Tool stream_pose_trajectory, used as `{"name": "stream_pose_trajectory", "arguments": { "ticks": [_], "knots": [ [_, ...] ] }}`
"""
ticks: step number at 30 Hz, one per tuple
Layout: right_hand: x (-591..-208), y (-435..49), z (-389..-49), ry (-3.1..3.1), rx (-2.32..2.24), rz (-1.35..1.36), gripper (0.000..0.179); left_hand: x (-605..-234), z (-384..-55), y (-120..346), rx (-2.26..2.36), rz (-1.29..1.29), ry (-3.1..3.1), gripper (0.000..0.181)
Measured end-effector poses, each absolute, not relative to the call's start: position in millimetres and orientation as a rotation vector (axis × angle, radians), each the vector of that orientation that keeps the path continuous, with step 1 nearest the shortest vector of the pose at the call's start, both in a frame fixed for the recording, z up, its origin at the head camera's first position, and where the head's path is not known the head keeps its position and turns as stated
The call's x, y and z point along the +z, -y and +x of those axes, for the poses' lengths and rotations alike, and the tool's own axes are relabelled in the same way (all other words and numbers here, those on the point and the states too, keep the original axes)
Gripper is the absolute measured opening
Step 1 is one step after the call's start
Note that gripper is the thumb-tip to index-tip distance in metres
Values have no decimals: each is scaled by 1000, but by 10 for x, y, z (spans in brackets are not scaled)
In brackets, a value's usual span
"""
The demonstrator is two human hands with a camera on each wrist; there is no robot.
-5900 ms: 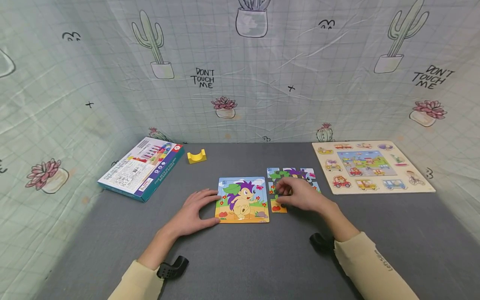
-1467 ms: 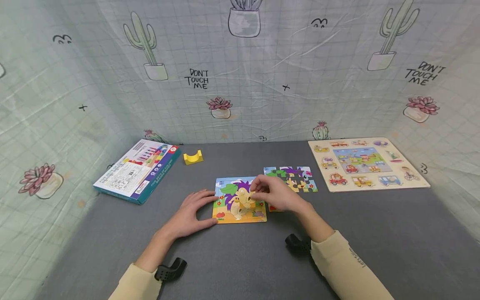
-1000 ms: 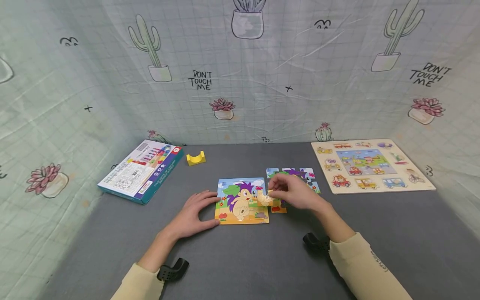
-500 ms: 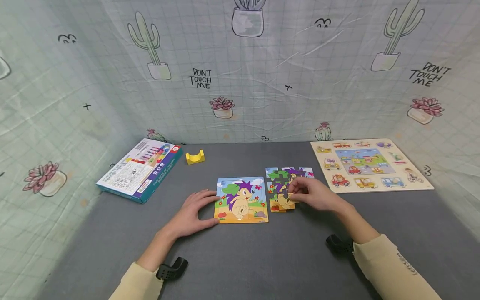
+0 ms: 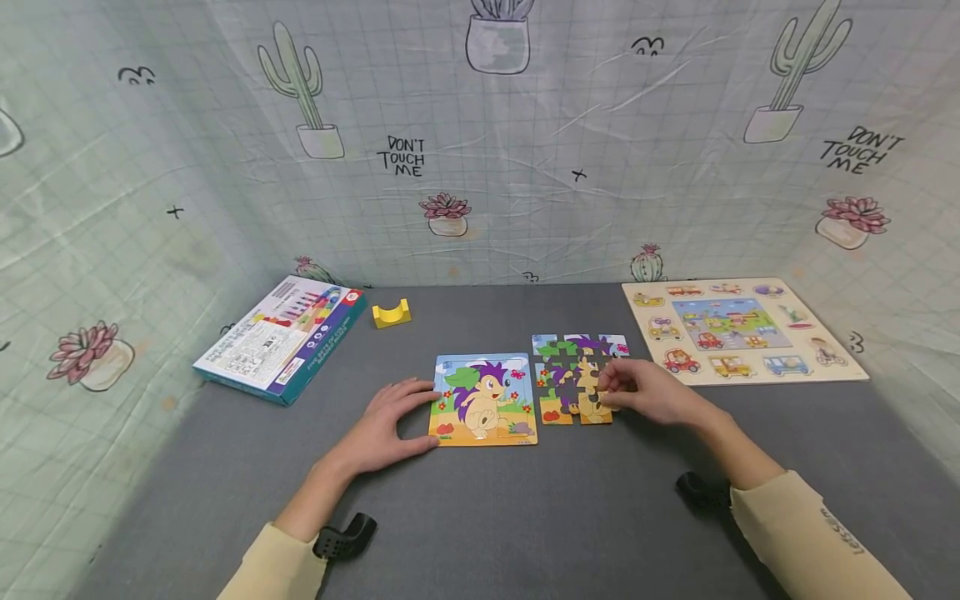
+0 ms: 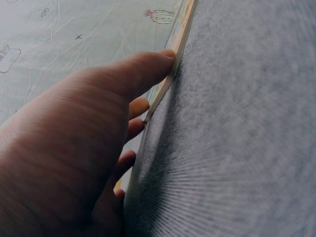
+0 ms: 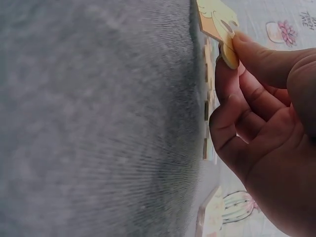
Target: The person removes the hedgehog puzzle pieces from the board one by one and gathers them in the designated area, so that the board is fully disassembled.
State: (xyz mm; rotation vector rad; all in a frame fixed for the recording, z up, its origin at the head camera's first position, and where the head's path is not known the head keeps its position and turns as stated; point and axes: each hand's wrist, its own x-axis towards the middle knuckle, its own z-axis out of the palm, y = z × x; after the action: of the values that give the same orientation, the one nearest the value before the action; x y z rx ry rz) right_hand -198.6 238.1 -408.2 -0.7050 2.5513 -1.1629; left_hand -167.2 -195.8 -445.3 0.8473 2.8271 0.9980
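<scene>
A square puzzle board [image 5: 483,404] printed with a purple-spined hedgehog lies on the grey table. My left hand [image 5: 386,425] rests at its left side, fingers spread. In the left wrist view, the thumb [image 6: 153,66] touches the board's edge. To the right of the board, several jigsaw pieces [image 5: 543,343] are laid out in rows with gaps, making up a matching hedgehog picture. My right hand [image 5: 652,392] pinches a yellow-and-orange puzzle piece [image 7: 215,19] between thumb and index finger, low at the front row of the pieces, right of a piece with a red shape [image 5: 556,412].
A flat box [image 5: 281,337] lies at the back left, with a yellow curved block [image 5: 392,314] beside it. A wooden vehicle puzzle board [image 5: 652,358] lies at the back right, behind my right hand. A patterned cloth [image 5: 525,208] hangs around the table's back and sides.
My right hand has carried the pinched puzzle piece from over the hedgehog board rightward to the front row of loose pieces. The left hand has stayed at the board's edge.
</scene>
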Motion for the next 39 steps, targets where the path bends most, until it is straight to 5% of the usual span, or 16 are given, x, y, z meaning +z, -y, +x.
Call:
{"name": "stream_pose_trajectory", "arguments": {
  "ticks": [17, 27, 39],
  "knots": [
    [-4097, -2357, -1971, -2671, -969, -679, 10, -4454, -1671, 1956, 1010, 858, -2817, 64],
    [-4119, -2366, -1950, -2701, -874, -787, 34, -4455, -1675, 1963, 1007, 852, -2817, 64],
    [-4103, -2374, -1948, -2698, -849, -815, 33, -4447, -1670, 1958, 1005, 835, -2816, 63]
  ]
}}
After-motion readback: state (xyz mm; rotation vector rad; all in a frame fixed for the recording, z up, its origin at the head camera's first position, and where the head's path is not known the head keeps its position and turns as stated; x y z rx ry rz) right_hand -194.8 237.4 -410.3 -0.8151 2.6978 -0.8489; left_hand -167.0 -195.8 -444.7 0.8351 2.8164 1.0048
